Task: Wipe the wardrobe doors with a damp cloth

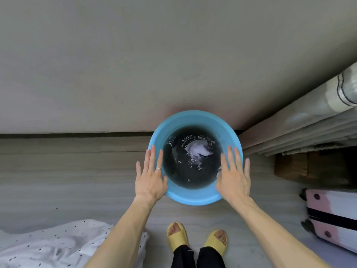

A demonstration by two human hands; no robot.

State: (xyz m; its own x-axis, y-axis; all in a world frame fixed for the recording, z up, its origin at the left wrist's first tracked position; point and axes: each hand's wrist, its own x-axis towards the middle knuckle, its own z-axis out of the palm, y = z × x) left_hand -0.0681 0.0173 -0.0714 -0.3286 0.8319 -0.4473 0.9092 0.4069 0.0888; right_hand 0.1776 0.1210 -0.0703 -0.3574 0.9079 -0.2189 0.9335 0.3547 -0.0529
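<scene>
While the left hand (150, 176) and right hand (233, 175) hang flat and empty over the basin (193, 198), the cloth (197, 149) soaks between them; lifted unwrung, it would likely streak the wardrobe door (135, 64) beyond.

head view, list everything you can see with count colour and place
wardrobe door: 1, grey-beige, fills the top of the view
floor: 1, pale grey wood grain, below the door
basin: 1, blue, on the floor at the foot of the door
water: dark, inside the basin
cloth: 1, whitish, sunk in the water
curtain: 1, pale, folds at right
box: 1, brown, under the curtain
suitcase: 1, pink and white with a black strap, lower right
bedding: 1, white with black dots, lower left
slippers: 2, yellow, worn, bottom centre
left hand: 1, fingers straight, over the basin's left rim
right hand: 1, fingers straight, over the basin's right rim
</scene>
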